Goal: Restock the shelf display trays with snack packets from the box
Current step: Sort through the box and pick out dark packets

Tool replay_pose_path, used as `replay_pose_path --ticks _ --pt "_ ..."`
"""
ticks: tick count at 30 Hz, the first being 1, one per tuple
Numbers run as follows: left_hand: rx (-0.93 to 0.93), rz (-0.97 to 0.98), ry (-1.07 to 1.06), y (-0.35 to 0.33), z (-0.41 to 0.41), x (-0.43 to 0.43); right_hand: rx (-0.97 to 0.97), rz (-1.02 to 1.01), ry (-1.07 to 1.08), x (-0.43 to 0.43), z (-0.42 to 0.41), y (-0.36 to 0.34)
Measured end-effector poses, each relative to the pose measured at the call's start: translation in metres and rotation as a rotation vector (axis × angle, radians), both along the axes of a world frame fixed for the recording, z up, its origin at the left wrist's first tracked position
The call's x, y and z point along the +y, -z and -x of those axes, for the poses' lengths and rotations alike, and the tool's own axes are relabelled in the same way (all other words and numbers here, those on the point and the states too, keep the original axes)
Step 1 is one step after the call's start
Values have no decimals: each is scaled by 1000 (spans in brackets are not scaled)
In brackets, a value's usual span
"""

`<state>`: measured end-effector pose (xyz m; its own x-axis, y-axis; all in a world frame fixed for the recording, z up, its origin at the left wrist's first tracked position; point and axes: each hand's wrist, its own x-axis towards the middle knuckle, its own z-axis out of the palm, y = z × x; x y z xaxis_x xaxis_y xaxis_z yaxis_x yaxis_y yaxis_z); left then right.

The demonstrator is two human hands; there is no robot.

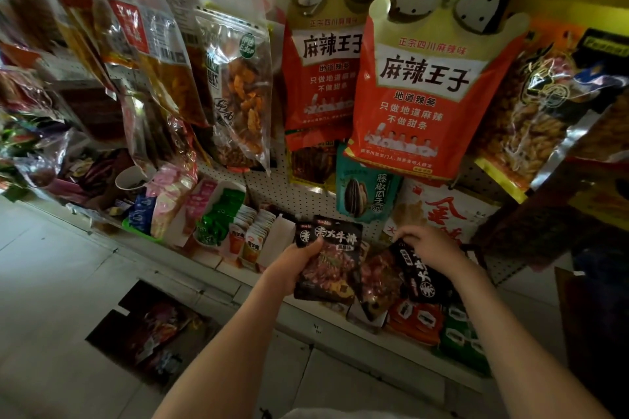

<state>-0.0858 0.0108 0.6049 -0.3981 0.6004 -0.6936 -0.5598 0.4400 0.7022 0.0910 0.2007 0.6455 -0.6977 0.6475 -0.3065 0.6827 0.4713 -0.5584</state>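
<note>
**Black packets in both hands, over the shelf tray**

The step in hand is loading: packets are out of the box and are being fed to the display. The left hand (pixel 296 264) is clenched round a small stack of black foil snack packets with a meat picture (pixel 337 248), thumb across the front, held upright just above the white shelf (pixel 218 282). The right hand (pixel 430 243) pinches one more black packet (pixel 420 277) by its top edge. That packet hangs tilted, its lower end down among the packets already standing in the white card display tray (pixel 355 315). Whether it touches the tray floor cannot be told.

The open dark cardboard box (pixel 131 299) sits on the floor, below and left of the shelf, with reddish packets visible inside. Orange packets (pixel 415 320) fill the tray just to the right.

The next move likely calls for righting the tilted packet, so that it stands face-out behind the others, then letting go. The right hand would then draw the next one from the left hand's stack. Slippery foil may slide, so a light squaring-up seems wise.
</note>
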Motion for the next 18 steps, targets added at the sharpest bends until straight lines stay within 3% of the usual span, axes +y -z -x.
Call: replay_pose_path --ticks 8,18 --pt "230 21 388 -9 -22 21 -1 -88 -257 -29 39 -17" --pt "6 -99 376 -2 -25 14 23 -110 -210 -35 52 -10"
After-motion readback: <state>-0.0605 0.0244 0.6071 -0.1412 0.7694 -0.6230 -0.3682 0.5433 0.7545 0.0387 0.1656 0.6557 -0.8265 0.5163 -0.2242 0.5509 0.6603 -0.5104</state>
